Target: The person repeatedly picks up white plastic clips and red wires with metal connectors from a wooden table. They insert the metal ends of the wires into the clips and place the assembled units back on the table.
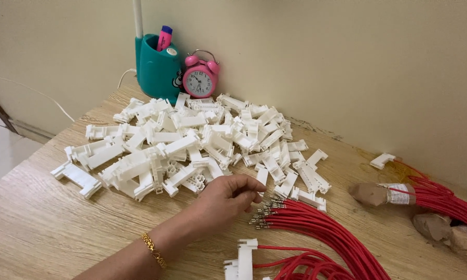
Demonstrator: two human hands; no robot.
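Wood-grain table (46, 228) carries everything here. At its left and middle lies a loose pile (192, 145) of white plastic connectors, tumbled at all angles. Behind the pile, against the wall, stand a teal holder (155, 67) with a pink highlighter (164, 37) in it and a pink alarm clock (200, 80).

The left hand (225, 199), with a gold bracelet (153, 250) at the wrist, comes in from the lower left. It rests just below the pile's near edge. Its fingers (251, 187) are curled together, with the thumb drawn to the fingertips in a pinch. Whether a wire end sits in that pinch I cannot tell, as the knuckles hide it. The right hand is out of view.

Just right of the fingertips lie the metal terminals (264, 212) of the red wires (316, 223), which fan out and run off to the lower right. As I judge it, a pinch works best on the insulation just behind one crimp. Taking a wire from the outer edge of the fan lets it slide free without dragging its neighbours or bending the thin metal.

Below the hand, a connector (246, 256) already has red wires seated in it. Far right, near the wall, lie a lone connector (382, 161) and a taped bundle (441, 199) of more red wire.
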